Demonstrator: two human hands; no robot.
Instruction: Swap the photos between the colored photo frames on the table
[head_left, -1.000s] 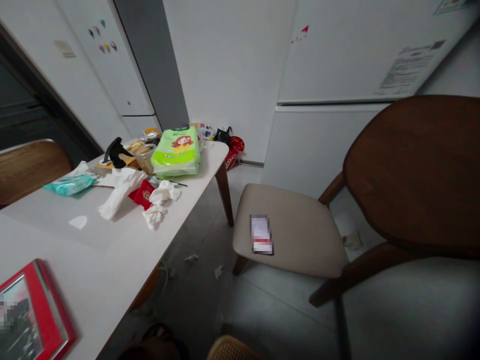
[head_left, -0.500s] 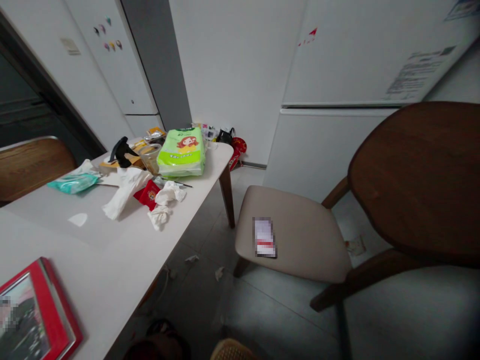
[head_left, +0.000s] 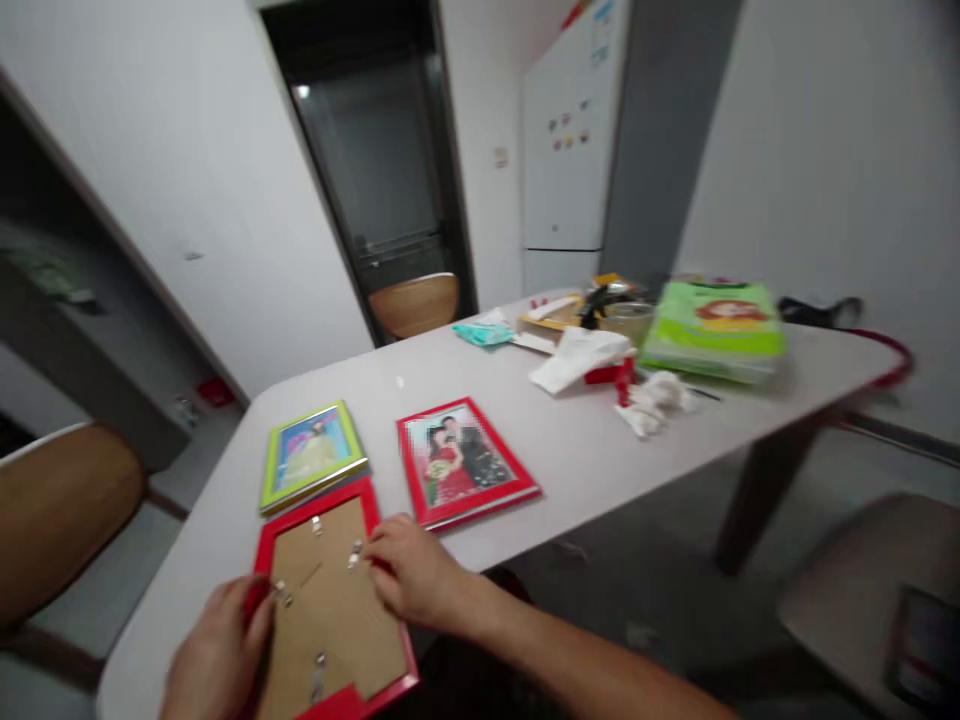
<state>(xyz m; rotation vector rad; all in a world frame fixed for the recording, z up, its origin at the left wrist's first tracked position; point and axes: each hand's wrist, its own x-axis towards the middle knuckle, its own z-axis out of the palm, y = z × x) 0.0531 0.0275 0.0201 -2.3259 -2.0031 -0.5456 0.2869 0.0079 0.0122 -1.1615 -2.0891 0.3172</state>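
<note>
White walls and a white fridge [head_left: 562,150] stand behind our pale table [head_left: 570,455], as we see from the head view. Our left hand [head_left: 217,650] grips the left edge of the turned-over red frame [head_left: 345,615], its fingers curled around the border. Our right hand [head_left: 409,575] has its fingertips at the right metal clip [head_left: 355,556] of the brown backing; we cannot tell whether they pinch it. This frame is at the near edge of the table and reaches partly past it. The print on the green package [head_left: 716,330] is too blurred for us to read. Our right forearm comes from the lower right, with the fingers bent inward, while our left hand rises from the bottom. Just beyond are the green frame [head_left: 313,455] and, to its right, the face-up red frame [head_left: 465,460].
</note>
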